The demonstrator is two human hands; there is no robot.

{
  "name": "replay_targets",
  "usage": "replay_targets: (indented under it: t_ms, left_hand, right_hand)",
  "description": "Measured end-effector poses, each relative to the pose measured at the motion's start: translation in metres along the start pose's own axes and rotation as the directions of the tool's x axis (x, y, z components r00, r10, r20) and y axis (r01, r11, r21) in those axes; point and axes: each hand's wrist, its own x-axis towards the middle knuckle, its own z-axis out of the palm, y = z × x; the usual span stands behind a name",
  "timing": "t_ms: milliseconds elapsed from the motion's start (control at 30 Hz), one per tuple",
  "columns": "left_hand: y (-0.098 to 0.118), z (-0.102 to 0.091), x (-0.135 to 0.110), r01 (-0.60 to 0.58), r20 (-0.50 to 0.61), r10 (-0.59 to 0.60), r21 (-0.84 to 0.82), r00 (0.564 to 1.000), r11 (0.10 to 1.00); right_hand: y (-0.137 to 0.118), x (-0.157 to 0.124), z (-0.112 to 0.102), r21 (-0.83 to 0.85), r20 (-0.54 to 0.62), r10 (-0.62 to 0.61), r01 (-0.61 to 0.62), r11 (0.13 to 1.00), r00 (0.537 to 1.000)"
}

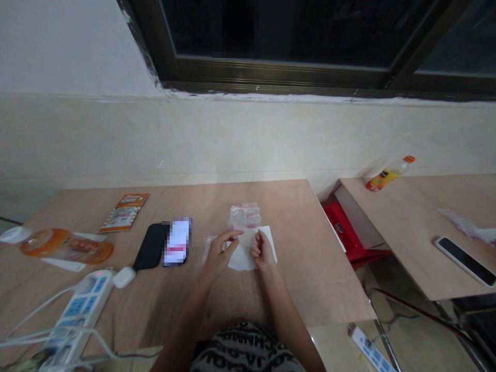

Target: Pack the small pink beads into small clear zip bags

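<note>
My left hand point(221, 251) hovers over the left edge of a white sheet of paper point(242, 262), its thumb and forefinger apart and nothing visible between them. Over the right part of the sheet, my right hand point(264, 251) is closed in a pinch; whatever it may hold is too small to make out. Just beyond the paper lie small clear plastic bags point(245, 214) with pinkish-red marks. Another piece of clear plastic point(207, 249) shows beside my left hand, partly hidden by it.
Left of my hands lie a lit phone point(177, 243), a black phone point(150, 247), an orange packet point(124, 213), an orange drink bottle point(70, 246) on its side and a power strip point(79, 315) with cables. Across a gap, another table point(418, 227) holds a bottle point(389, 174) and a phone point(467, 260).
</note>
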Motion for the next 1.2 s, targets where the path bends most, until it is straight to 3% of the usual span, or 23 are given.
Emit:
replay_targets:
  t_ms: [100,167,267,367,533,767,867,1000,1200]
  left_hand:
    - [-0.004,-0.008,-0.005,-0.070,-0.107,0.077,0.063,0.991,0.996]
    - [-0.010,-0.016,-0.012,-0.113,-0.194,0.135,0.120,0.972,0.986]
    - [-0.025,-0.026,-0.026,-0.113,-0.263,0.166,0.203,0.950,0.973]
    - [-0.045,-0.029,-0.042,-0.066,-0.285,0.141,0.256,0.948,0.964]
    - [-0.074,-0.026,-0.066,0.098,-0.252,-0.037,0.234,0.967,0.967]
    - [-0.094,-0.015,-0.090,0.278,-0.232,-0.235,0.174,0.944,0.945]
    - [-0.095,-0.012,-0.094,0.348,-0.211,-0.325,0.081,0.922,0.934]
    - [-0.095,-0.014,-0.089,0.384,-0.192,-0.371,0.033,0.909,0.923]
    - [-0.095,-0.029,-0.074,0.435,-0.103,-0.429,0.044,0.898,0.900]
  right_hand:
    - [-0.004,0.002,-0.007,0.023,-0.093,-0.123,0.126,0.992,0.988]
    - [-0.007,0.005,-0.012,-0.037,-0.170,-0.246,0.243,0.969,0.954]
    - [-0.010,0.013,-0.020,-0.193,-0.279,-0.455,0.414,0.889,0.846]
    - [-0.010,0.022,-0.026,-0.369,-0.296,-0.627,0.519,0.771,0.721]
    - [-0.008,0.027,-0.028,-0.561,-0.229,-0.758,0.554,0.615,0.610]
    - [-0.006,0.022,-0.023,-0.630,-0.151,-0.804,0.571,0.527,0.575]
    - [-0.007,0.022,-0.023,-0.658,-0.144,-0.789,0.538,0.527,0.597]
    - [-0.006,0.023,-0.024,-0.723,-0.138,-0.755,0.456,0.519,0.641]
    - [-0.005,0.026,-0.026,-0.821,-0.043,-0.778,0.421,0.385,0.627]
